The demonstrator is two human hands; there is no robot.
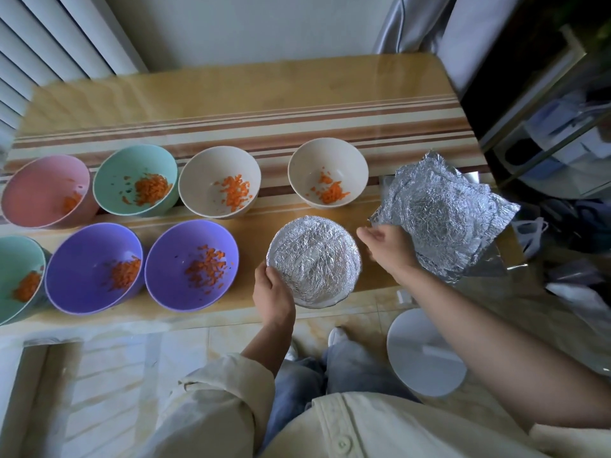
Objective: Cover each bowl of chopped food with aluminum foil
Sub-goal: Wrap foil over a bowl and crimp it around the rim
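On striped wooden counter (231, 94), front: round foil-covered bowl (314, 259), left grip (272, 292) clamped on its rim. Beside crumpled silver foil stack (443, 213), right grip (386, 242) loose, fingers apart, empty. 7 uncovered bowls (172, 279) hold chopped orange food.

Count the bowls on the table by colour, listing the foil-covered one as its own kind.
Pink bowl: 1
Green bowls: 2
Cream bowls: 2
Purple bowls: 2
Foil-covered bowl: 1
Total: 8
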